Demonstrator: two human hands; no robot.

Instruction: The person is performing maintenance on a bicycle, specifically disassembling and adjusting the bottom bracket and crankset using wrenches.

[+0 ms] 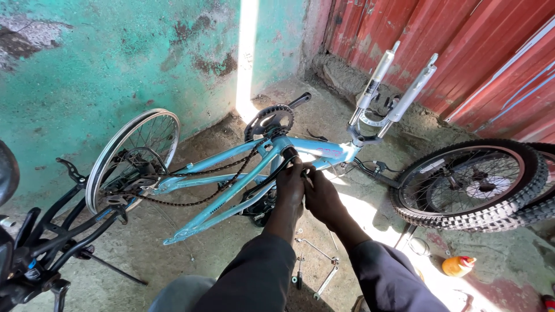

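Note:
A light blue bicycle frame (pixel 231 190) lies upside down on the concrete floor, its silver fork (pixel 384 86) pointing up and its chain (pixel 191 199) hanging loose. My left hand (pixel 290 184) grips the black crank arm (pixel 276 169) next to the chainring (pixel 269 120). My right hand (pixel 322 196) is right beside it, fingers closed at the same spot; what it holds is hidden. Both arms wear dark sleeves.
A bare silver rim (pixel 134 157) leans against the green wall (pixel 115 63). A knobby-tyred wheel (pixel 469 184) lies at the right by a red metal door (pixel 480 52). Another black bicycle (pixel 40 242) stands at the left. An orange bottle (pixel 458 266) and loose metal parts (pixel 315 266) lie on the floor.

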